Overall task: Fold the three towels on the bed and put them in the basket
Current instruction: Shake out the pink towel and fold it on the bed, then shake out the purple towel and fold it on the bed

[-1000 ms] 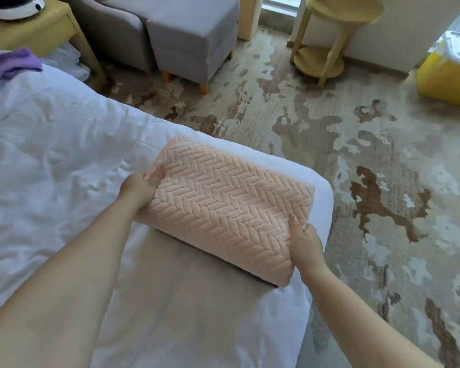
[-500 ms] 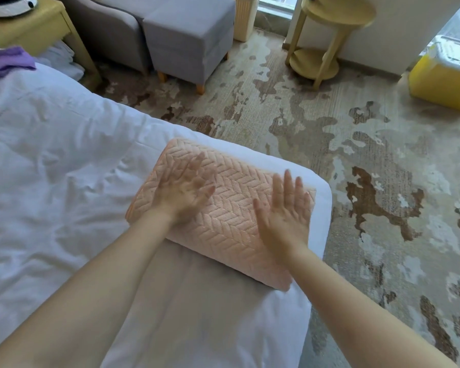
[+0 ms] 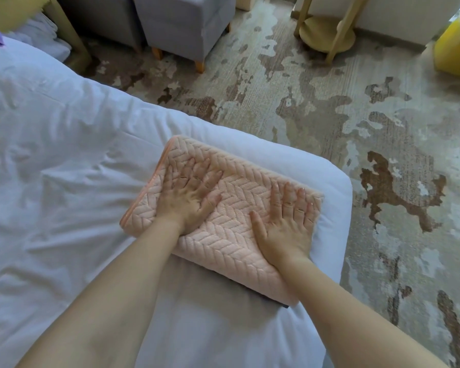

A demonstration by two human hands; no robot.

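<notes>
Left hand (image 3: 190,196) and right hand (image 3: 286,225) press flat, fingers straight, on the folded pink towel (image 3: 231,229) beneath them.

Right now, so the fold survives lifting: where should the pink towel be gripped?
Probably the pink towel's short ends, left hand from its left, right hand from its right, clamping top and underside: it lies flat in stacked layers that could slip.

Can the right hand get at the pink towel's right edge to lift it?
Probably yes: the right hand lies flat on the towel right beside that edge, and only bare bed borders it.
</notes>
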